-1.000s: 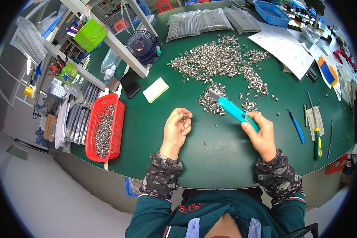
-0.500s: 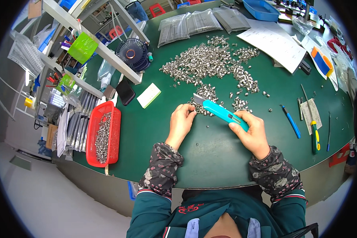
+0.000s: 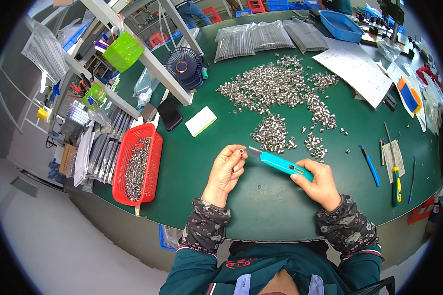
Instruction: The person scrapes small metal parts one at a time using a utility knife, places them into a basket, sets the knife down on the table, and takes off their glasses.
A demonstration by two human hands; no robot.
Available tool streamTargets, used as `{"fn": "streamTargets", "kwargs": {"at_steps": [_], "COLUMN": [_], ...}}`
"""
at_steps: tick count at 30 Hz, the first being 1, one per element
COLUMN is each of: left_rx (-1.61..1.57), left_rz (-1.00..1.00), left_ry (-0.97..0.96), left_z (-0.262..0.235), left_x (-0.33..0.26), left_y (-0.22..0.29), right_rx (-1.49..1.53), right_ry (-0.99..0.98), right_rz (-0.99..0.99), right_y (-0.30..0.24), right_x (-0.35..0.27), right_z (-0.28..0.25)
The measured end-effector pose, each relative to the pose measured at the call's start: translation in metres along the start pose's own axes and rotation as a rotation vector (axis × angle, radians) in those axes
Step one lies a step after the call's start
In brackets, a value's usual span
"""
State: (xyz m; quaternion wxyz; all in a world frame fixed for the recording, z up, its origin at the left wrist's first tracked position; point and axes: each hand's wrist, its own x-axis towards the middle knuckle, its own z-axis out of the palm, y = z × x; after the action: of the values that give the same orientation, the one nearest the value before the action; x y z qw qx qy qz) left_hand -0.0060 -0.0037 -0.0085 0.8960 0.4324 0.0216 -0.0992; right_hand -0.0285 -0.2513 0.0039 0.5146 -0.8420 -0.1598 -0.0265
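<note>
In my right hand (image 3: 321, 183) is a turquoise utility knife (image 3: 285, 164), its blade (image 3: 254, 152) out and pointing left. My left hand (image 3: 225, 169) pinches a small metal ring (image 3: 241, 151) between thumb and fingertips, just left of the blade tip. Whether blade and ring touch, I cannot tell. Beyond both hands lies a small heap of metal rings (image 3: 271, 132) on the green table (image 3: 266, 206). A much larger pile of the same rings (image 3: 266, 83) spreads behind it.
At left stands a red basket (image 3: 158, 164) of small metal parts. A phone (image 3: 170, 114), a notepad (image 3: 201, 121) and a fan (image 3: 183, 66) lie farther back. Bagged rods (image 3: 273, 37) and a blue tray (image 3: 340, 27) line the far side. To the right are a blue-handled tool (image 3: 371, 169) and a screwdriver (image 3: 395, 184).
My left hand has lifted from the small heap with a ring in its fingertips and turned palm inward. The knife has moved lower and nearer to me. The whole view has shifted slightly.
</note>
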Motion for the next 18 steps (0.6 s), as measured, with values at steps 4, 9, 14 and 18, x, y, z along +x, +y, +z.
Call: {"fn": "streamTargets", "kwargs": {"at_steps": [4, 9, 14, 18], "left_rx": [-0.04, -0.049, 0.026, 0.039], "left_rz": [-0.007, -0.01, 0.012, 0.024], "left_ry": [-0.044, -0.087, -0.046, 0.004], "left_z": [-0.0047, -0.0052, 0.0014, 0.0043], "left_x": [0.0011, 0.0018, -0.0007, 0.0004], "left_y": [-0.0032, -0.0057, -0.003, 0.0011], "right_rx": [0.048, 0.046, 0.067, 0.063], "right_ry": [-0.041, -0.09, -0.049, -0.027], "right_rz": [0.031, 0.045, 0.04, 0.069], "right_y": [-0.0024, -0.0053, -0.0016, -0.0006], "right_x": [-0.0011, -0.0008, 0.0004, 0.0015], "right_z": [0.0021, 0.0007, 0.0013, -0.0021]}}
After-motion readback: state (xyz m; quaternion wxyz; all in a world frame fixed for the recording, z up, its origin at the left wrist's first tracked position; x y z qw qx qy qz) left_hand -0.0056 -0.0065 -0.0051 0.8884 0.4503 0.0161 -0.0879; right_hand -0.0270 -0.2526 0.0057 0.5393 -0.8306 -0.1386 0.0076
